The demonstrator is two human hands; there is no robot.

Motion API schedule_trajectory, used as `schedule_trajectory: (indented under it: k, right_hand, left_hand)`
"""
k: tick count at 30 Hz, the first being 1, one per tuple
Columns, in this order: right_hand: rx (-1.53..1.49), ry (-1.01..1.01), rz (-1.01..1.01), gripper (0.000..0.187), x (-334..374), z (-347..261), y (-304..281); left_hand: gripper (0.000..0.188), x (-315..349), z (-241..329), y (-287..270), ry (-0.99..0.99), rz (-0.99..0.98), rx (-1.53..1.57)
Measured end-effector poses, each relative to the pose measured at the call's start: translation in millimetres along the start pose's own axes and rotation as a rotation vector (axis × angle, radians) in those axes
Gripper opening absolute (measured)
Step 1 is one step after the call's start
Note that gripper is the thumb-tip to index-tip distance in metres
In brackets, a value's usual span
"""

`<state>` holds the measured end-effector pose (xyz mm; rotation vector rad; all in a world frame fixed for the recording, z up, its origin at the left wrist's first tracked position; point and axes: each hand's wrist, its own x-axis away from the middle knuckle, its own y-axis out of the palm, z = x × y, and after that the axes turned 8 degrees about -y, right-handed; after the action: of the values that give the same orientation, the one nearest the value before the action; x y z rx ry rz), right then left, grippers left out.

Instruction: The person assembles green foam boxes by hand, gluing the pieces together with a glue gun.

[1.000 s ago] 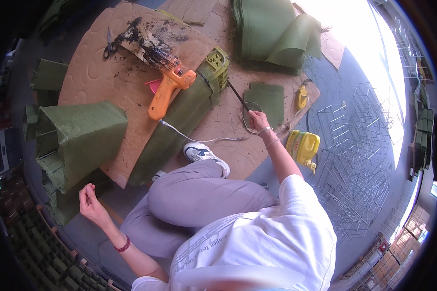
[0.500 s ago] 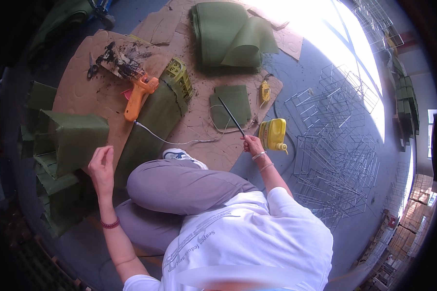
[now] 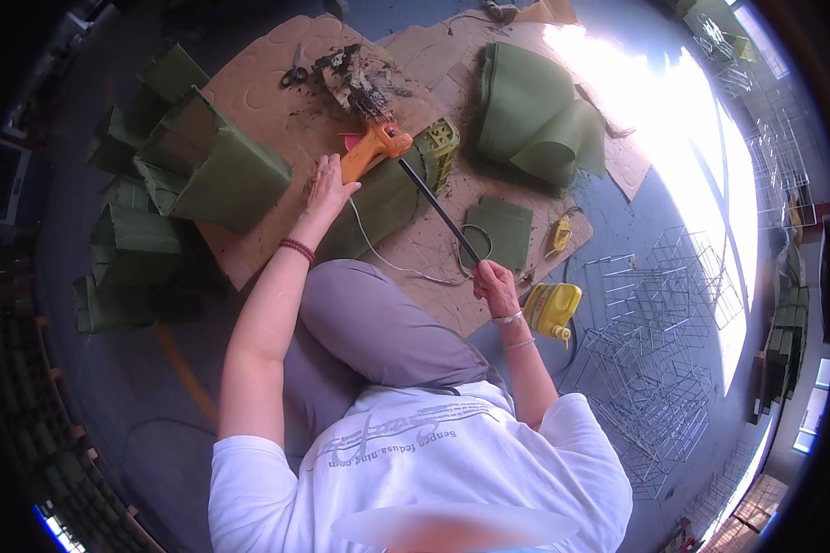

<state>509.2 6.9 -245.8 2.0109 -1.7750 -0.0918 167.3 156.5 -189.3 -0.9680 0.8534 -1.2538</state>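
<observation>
Indoors, cardboard (image 3: 277,120) (sunlit) on grey floor (image 3: 138,387), wire racks (image 3: 655,369)

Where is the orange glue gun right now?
The orange glue gun lies on the cardboard sheet at upper centre, just beyond the left hand, beside the green fabric strip.

A person in a white T-shirt and grey trousers

The T-shirt has short sleeves and grey writing across the front. The left hand (image 3: 327,189) has a dark red band around its wrist. The right hand (image 3: 494,284) has two thin, shiny bracelets, one at the wrist and one a little higher up. Both arms are bare below the sleeves.
</observation>
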Motion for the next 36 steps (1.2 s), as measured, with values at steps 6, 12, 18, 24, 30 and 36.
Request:
schedule_trajectory:
  k: [6,12,18,24,30,36]
  right_hand:
    - [0.008,0.010,0.030,0.035,-25.5,14.7,-8.2]
    - [-0.044,0.033,0.043,0.035,-31.5,19.2,-10.8]
    - [-0.021,0.018,0.037,0.034,-32.5,15.3,-12.3]
    - [-0.009,0.025,0.003,0.035,-30.7,19.7,-7.8]
    - [-0.040,0.079,-0.040,0.036,-29.0,30.3,0.6]
    - [-0.080,0.114,-0.100,0.037,-26.3,43.5,18.1]
  left_hand:
    - [0.050,0.9,-0.8,7.2,0.039,0.057,-0.045]
    - [0.049,0.3,-1.9,9.6,0.046,0.074,-0.050]
    - [0.048,-0.8,-2.6,9.8,0.024,0.052,-0.059]
    - [0.049,-0.1,-6.7,13.4,0.044,0.086,-0.024]
    - [0.048,-1.7,-1.9,8.4,0.002,0.056,-0.026]
    - [0.047,-2.1,1.7,5.2,-0.048,0.013,-0.018]
